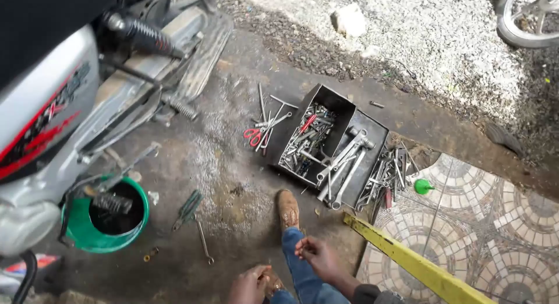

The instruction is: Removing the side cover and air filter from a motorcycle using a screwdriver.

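Observation:
At the bottom of the head view, my left hand (249, 285) rests low by my knee with its fingers curled around a small object that I cannot make out. My right hand (319, 257) hovers above my blue-jeaned leg (301, 269), fingers pinched together near the left hand. My brown shoe (287, 209) stands on the oily concrete in front of both hands. Just ahead lies an open black metal toolbox (332, 142) full of spanners and sockets.
A motorcycle (64, 106) fills the left side, with a green bucket (106, 219) of dark oil under it. Red-handled scissors (254, 135), green pliers (187, 209) and loose spanners lie on the ground. A yellow bar (410, 261) crosses patterned tiles at right.

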